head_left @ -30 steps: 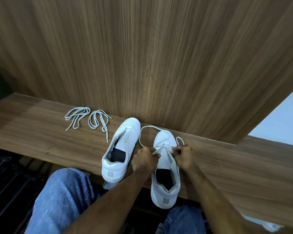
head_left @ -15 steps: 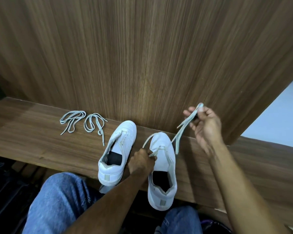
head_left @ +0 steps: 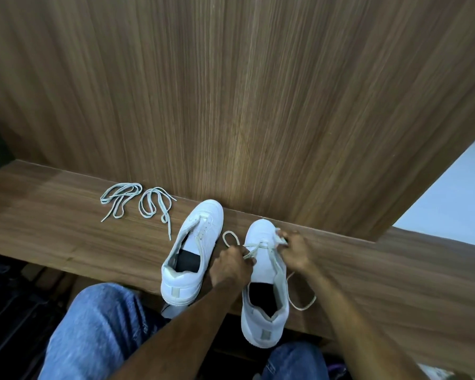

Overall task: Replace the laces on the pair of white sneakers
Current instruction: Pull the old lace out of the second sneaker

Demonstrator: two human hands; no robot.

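A white lace (head_left: 261,246) is seen threaded across the front eyelets of the right-hand white sneaker (head_left: 263,283), which is set on a wooden ledge (head_left: 52,231) with its toe at 12 o'clock and its heel overhanging the near edge; one end of the lace is pinched in the curled fingers of the left hand (head_left: 231,266) at the shoe's 9 o'clock side, a small loop being thrown up toward 11 o'clock; the other end is gripped by the right hand (head_left: 295,252) at the shoe's 2 o'clock side, with a slack length trailed down past the shoe toward 5 o'clock; just beside it, at 9 o'clock, the second white sneaker (head_left: 192,256) is stood unlaced, its tongue open and its dark insole shown; well apart, at 10 o'clock, two loose laces (head_left: 137,202) are laid side by side in coils on the ledge; a tall wood-grain panel (head_left: 231,91) is raised behind the shoes at 12 o'clock; knees in blue jeans (head_left: 93,330) are shown at 6 o'clock, below the ledge.
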